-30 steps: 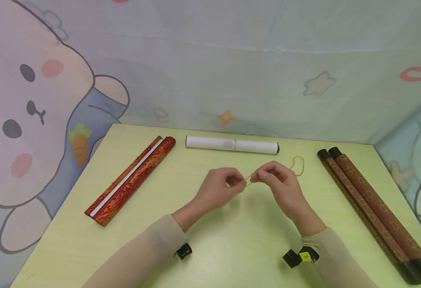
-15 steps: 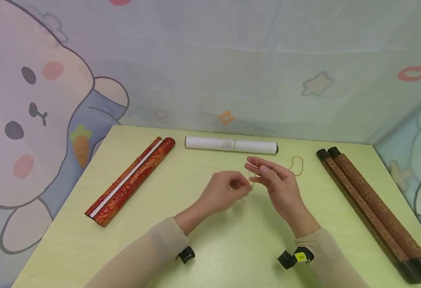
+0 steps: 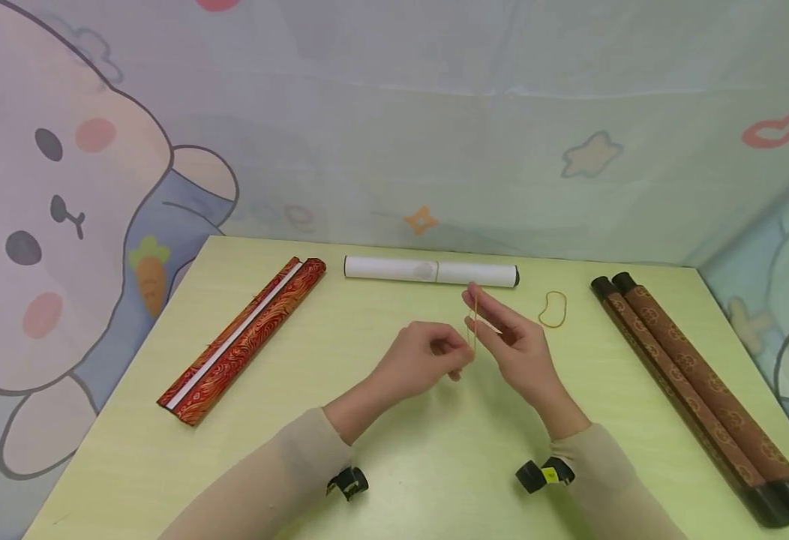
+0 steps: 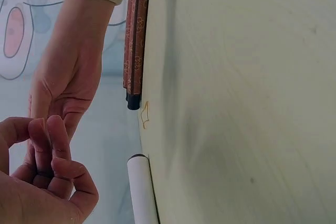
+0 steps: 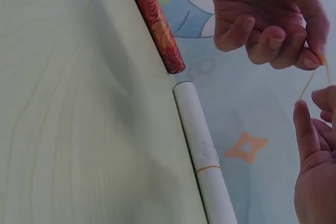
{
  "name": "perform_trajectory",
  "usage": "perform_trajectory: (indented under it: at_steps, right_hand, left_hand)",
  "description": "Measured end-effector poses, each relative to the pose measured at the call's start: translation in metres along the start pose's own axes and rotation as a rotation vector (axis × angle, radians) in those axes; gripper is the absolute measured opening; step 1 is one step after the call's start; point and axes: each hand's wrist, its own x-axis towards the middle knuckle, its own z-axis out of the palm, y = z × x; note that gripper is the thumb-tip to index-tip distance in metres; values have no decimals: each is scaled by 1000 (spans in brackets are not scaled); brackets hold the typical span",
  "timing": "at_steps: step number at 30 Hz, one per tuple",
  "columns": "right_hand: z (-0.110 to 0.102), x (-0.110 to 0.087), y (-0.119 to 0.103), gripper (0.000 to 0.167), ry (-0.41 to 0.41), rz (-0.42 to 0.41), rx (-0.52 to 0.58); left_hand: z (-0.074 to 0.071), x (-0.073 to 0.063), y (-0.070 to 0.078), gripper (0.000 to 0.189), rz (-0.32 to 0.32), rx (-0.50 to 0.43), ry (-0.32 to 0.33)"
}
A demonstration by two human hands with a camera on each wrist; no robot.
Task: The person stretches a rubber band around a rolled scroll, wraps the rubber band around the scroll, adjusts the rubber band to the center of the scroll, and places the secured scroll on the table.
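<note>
Between finger and thumb, my left hand (image 3: 427, 358) pinches one end of a thin yellow rubber band (image 5: 307, 84). My right hand (image 3: 519, 352) faces it from the right with fingers mostly straight, and the band is stretched upright over its fingertips. In the right wrist view, the band spreads in a narrow V from the left fingertips to those of the right hand. Both hands are raised above the middle of the table. A second yellow rubber band (image 3: 565, 309) lies loose on the table, beyond the right hand.
A white paper roll (image 3: 388, 268) with a band round its middle lies at the table's back edge. A red-and-gold patterned roll (image 3: 259, 330) with a white strip lies at left. Two brown patterned rolls (image 3: 694, 371) with black ends lie along the right edge of the pale table (image 3: 428, 480).
The right fingers have straightened and spread upward inside the rubber band, pulling it from a small slanted loop into a tall one. The left hand shifted slightly right, still pinching it.
</note>
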Motion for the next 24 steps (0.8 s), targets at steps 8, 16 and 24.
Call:
perform_trajectory:
  at_steps: [8,16,24]
  right_hand:
    - [2,4,-3,62,20,54,-41]
    - [5,7,-6,67,9,61,14]
    - [-1,9,-8,62,-8,80,-65]
  left_hand:
    - [5,3,-7,17,-77,-101,28]
    - [6,6,-7,18,-160,-234,70]
    - [-2,2,-9,27,-204,-213,59]
